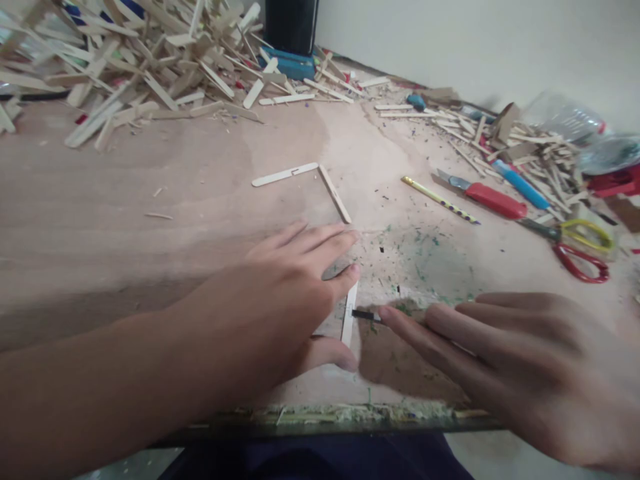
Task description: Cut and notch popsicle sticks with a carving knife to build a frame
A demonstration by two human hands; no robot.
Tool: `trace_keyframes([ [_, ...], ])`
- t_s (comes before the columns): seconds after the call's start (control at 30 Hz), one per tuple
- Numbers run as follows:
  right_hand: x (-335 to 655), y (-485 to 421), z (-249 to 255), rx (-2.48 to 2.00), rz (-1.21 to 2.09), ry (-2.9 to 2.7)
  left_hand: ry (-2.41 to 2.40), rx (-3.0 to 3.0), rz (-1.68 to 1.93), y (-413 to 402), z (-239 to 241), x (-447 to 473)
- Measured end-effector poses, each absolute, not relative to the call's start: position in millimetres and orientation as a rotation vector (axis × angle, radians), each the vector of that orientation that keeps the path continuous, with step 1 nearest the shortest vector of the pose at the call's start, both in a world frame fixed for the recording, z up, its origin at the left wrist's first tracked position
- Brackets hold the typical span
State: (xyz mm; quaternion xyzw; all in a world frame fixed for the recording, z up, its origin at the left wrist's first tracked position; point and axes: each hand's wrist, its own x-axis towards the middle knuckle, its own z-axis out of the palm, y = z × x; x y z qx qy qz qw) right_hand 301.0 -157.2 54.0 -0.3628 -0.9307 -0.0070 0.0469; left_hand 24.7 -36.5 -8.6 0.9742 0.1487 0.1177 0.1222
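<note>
A pale wooden craft stick (349, 320) lies near the table's front edge with pencil lines on it. My left hand (300, 287) pins it to the table, thumb at the near end and index finger at the far end. My right hand (510, 353) grips a craft knife, whose dark narrow blade (367, 315) touches the stick at the pencil marks. The knife's handle is mostly hidden under the fingers. Beyond my left fingertips lie another craft stick (335, 193) and a notched craft stick (285, 175), meeting at an angle.
A yellow pencil (440, 199), a red-handled utility knife (495, 200) and scissors (583, 250) lie at right. Piles of craft sticks (165, 60) fill the back left and back right. A dark phone-like object (291, 27) stands in a blue holder (290, 65). Green shavings dot the table.
</note>
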Motion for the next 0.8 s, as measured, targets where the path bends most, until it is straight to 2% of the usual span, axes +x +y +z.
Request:
trace_keyframes([
  [0.13, 301, -152, 61, -0.997, -0.038, -2.951, 0.443, 2.844, 0.349, -37, -9, 24],
  [0.37, 303, -145, 64, -1.126, 0.167, -2.895, 0.462, 2.799, 0.350, -36, -7, 24],
  [0.8, 305, -144, 65, -1.165, 0.081, -2.896, 0.440, 2.827, 0.411, -36, -6, 23],
])
